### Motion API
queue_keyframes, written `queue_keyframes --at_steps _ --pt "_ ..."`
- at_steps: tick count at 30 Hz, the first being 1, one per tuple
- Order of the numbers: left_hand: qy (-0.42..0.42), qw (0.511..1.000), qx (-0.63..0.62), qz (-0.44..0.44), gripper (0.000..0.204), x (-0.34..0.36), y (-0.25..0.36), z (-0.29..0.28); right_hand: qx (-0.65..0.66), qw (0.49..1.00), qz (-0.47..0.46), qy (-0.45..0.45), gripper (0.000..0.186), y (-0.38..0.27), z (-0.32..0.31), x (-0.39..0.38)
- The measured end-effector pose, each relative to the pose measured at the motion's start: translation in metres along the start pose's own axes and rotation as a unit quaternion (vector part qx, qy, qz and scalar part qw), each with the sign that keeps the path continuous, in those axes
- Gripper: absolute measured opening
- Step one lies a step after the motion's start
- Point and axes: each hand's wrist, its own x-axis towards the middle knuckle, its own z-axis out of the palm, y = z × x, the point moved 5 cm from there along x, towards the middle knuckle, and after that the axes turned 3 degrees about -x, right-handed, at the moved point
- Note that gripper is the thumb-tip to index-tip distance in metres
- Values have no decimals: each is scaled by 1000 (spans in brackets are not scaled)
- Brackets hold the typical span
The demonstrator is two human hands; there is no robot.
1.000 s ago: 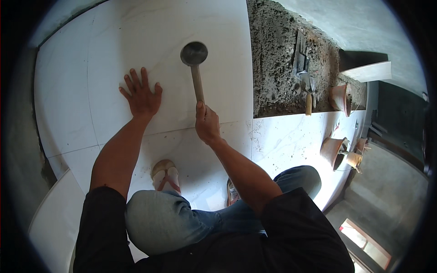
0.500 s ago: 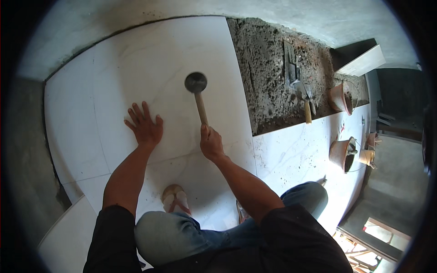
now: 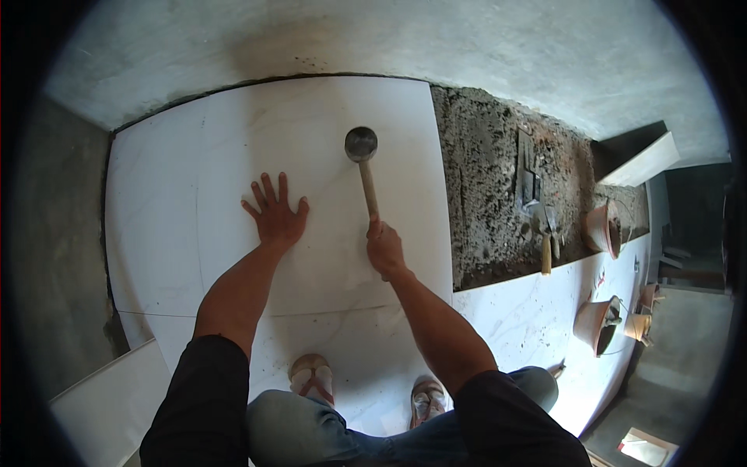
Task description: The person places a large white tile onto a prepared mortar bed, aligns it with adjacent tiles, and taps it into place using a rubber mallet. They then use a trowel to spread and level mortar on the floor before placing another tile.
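Observation:
My left hand [image 3: 277, 215] lies flat on a large white veined tile [image 3: 303, 117], fingers spread. To its right, my right hand [image 3: 384, 247] grips the wooden handle of a round, dark-headed mallet [image 3: 360, 144], whose head is over the tile. Right of that tile is a bed of rough grey mortar [image 3: 478, 171] with a flat metal trowel [image 3: 523, 167] and a smaller wooden-handled trowel [image 3: 546, 254] on it.
Two terracotta-coloured buckets [image 3: 601, 230] stand at the right; a smaller yellow container [image 3: 639, 324] is beside them. A tile piece [image 3: 636, 159] leans against the back wall [image 3: 373, 39]. Another panel [image 3: 109, 405] is at the lower left. My sandalled feet [image 3: 311, 373] are below my hands.
The view has shifted, showing more of the back wall, and the scene sits lower and further right. My left hand stays spread on the tile; my right still grips the mallet.

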Motion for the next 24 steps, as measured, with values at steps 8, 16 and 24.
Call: queue_keyframes --at_steps 8,16,24 --pt "34 999 -33 -5 77 37 -7 -4 122 992 -15 -24 53 13 20 3" --pt "16 998 -55 -4 76 36 -8 -9 -54 993 -81 62 52 8 24 13" --pt "113 992 -44 -35 74 43 -15 9 -111 984 -127 55 52 -15 41 9"
